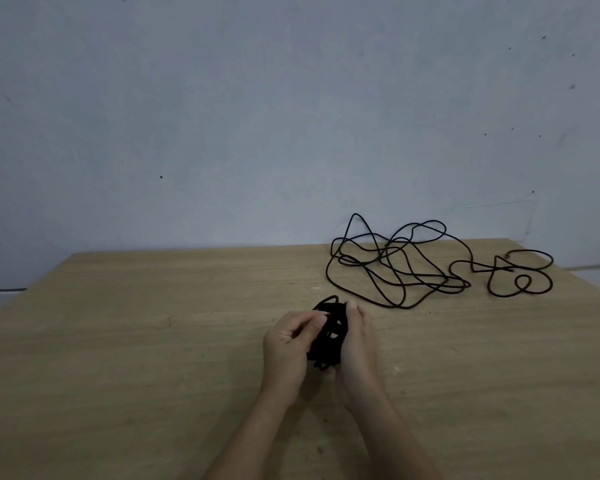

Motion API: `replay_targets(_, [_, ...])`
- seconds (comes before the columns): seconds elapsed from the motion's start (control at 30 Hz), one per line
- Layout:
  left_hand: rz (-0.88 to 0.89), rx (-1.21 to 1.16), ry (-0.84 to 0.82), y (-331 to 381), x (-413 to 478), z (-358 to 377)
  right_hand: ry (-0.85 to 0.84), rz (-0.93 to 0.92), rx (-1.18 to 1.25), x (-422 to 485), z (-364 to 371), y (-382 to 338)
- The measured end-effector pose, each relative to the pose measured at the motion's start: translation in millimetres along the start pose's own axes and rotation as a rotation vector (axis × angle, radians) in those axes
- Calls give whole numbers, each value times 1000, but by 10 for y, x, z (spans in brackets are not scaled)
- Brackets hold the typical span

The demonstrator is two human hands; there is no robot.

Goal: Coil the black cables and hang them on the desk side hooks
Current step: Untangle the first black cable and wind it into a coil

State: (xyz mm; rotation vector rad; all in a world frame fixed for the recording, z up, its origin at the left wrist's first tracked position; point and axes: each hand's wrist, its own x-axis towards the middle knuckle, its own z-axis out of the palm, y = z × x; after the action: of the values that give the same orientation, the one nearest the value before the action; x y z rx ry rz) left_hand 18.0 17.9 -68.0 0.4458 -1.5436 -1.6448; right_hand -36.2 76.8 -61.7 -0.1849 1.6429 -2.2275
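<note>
A tight black cable bundle (328, 336) sits between both hands, just above the wooden desk (153, 358), near its middle. My left hand (286, 351) pinches the bundle's left side with thumb and fingers. My right hand (357, 344) cups its right side, thumb at the top. A second black cable (406, 268) lies loose and tangled on the desk at the far right, with its end looping further right (520, 275). No hooks are in view.
A plain grey-blue wall (291, 116) stands right behind the desk's far edge. The desk's left edge slants down toward the lower left. Bare wood stretches to the left of my hands.
</note>
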Motion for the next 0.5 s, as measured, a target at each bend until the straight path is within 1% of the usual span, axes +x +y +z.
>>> replay_targets(0.1, [3, -31, -32, 51, -3, -14, 19, -47, -40, 9, -1, -16])
replay_targets(0.23, [-27, -10, -105, 75, -25, 0, 25, -85, -63, 9, 1, -1])
replay_targets(0.43, [-52, 60, -46, 73, -30, 26, 16, -75, -86, -15, 9, 28])
replay_targets(0.5, [-24, 108, -24, 54, -29, 30, 14, -92, -93, -25, 17, 24])
